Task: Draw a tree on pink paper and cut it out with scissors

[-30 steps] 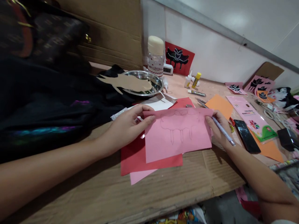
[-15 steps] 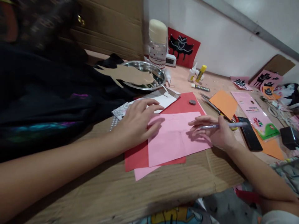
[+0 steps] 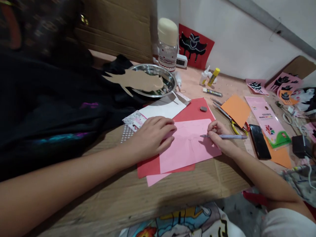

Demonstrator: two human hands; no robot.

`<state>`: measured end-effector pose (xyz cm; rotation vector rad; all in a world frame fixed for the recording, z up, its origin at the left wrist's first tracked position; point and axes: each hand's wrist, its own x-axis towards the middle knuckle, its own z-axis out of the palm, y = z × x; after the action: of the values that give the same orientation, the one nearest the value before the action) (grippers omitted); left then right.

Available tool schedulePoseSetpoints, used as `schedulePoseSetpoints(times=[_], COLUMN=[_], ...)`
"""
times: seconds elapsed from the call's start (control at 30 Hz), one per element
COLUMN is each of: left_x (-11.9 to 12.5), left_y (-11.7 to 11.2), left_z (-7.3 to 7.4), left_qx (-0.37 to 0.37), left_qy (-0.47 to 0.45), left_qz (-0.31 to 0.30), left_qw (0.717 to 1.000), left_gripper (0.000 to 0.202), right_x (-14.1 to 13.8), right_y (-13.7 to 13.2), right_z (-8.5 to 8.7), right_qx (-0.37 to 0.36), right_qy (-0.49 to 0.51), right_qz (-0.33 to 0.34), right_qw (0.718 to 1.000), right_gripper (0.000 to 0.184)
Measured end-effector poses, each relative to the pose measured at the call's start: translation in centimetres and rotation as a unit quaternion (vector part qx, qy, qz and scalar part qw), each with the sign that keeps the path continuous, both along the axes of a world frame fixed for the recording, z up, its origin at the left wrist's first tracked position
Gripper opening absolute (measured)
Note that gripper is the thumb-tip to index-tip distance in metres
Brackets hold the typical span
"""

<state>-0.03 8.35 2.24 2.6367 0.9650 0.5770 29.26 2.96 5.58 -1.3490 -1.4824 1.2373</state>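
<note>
A pink sheet of paper lies flat on a red sheet on the cardboard-covered table. My left hand rests on the pink sheet's left edge, fingers loosely curled and pressing it down. My right hand grips a pen in a writing hold, its tip touching the middle of the pink sheet. A small grey eraser sits on the red sheet behind.
A steel bowl with a brown cardboard cut-out, a bottle, glue sticks, scissors, orange paper, a phone and a pink packet lie behind and right. Black cloth fills the left.
The pink sheet, held up in both hands a second ago, now lies flat. My left hand presses it and my right hand has brought the pen tip onto it.
</note>
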Motion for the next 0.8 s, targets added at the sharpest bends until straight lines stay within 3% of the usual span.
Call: schedulePoseSetpoints(times=[0.13, 0.23, 0.33, 0.4, 0.53, 0.7, 0.8], left_x=[-0.1, -0.3, -0.7, -0.8, -0.8, -1.1, -1.7], left_y=[-0.1, -0.4, -1.1, -1.6, -2.4, -3.5, -4.1], left_z=[-0.1, 0.3, 1.1, 1.5, 1.4, -0.7, -1.9], left_qx=[-0.006, 0.046, 0.104, 0.106, 0.05, -0.061, -0.103], left_qy=[-0.006, -0.009, -0.007, -0.015, -0.032, -0.05, -0.042], left_qz=[0.006, -0.003, -0.057, -0.114, -0.173, -0.11, -0.105], left_qw=[1.0, 0.999, 0.993, 0.988, 0.983, 0.991, 0.988], left_gripper=[0.037, 0.034, 0.029, 0.027, 0.031, 0.018, 0.017], right_x=[-2.1, -3.0, -3.3, -3.4, -3.6, -3.9, -4.1], right_y=[1.5, 2.7, 3.3, 3.4, 3.7, 3.7, 3.6], right_z=[1.3, 0.8, -0.2, -0.6, -0.6, -0.2, 0.0], right_qx=[-0.01, -0.013, -0.013, -0.015, -0.007, 0.009, 0.006], right_qy=[-0.065, -0.088, -0.082, -0.088, -0.12, -0.147, -0.148], right_qz=[0.071, 0.091, 0.098, 0.099, 0.111, 0.125, 0.131], right_qw=[0.995, 0.992, 0.992, 0.991, 0.987, 0.981, 0.98], right_gripper=[0.027, 0.034, 0.037, 0.036, 0.034, 0.031, 0.03])
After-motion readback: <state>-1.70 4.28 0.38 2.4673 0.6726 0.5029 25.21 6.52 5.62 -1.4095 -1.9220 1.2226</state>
